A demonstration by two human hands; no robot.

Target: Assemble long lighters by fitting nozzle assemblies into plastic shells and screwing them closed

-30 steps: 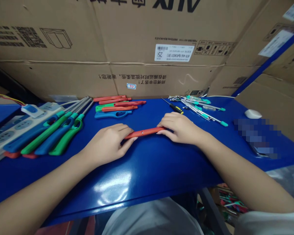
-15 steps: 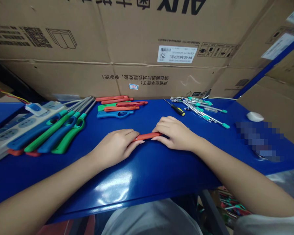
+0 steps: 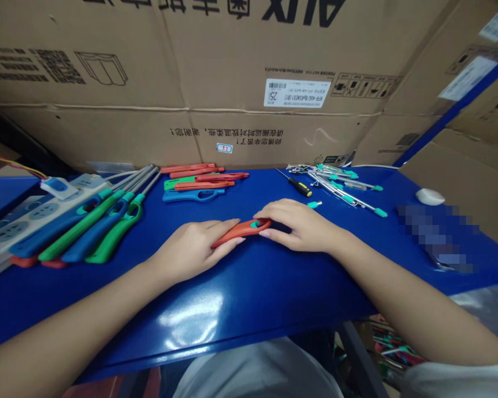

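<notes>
Over middle of blue tabletop (image 3: 274, 282): red handle (image 3: 238, 231) between both hands, now rolled so turquoise trigger (image 3: 254, 224) shows; half second ago only plain edge visible. Left hand (image 3: 191, 250) grips one end, right hand (image 3: 302, 226) pinches trigger end. Turquoise-marked metal tip (image 3: 314, 205) now visible beyond right hand. Screwdriver (image 3: 300, 187) farther back, unmoved.

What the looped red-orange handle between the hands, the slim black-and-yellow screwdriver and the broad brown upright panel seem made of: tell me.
Red-orange handle: probably moulded plastic, satin, judging by its smooth, even colour. Screwdriver: thin, straight shaft suggests metal; two-tone grip could be plastic or rubber. Brown panel: likely cardboard, matte, with fold creases and printing.
</notes>
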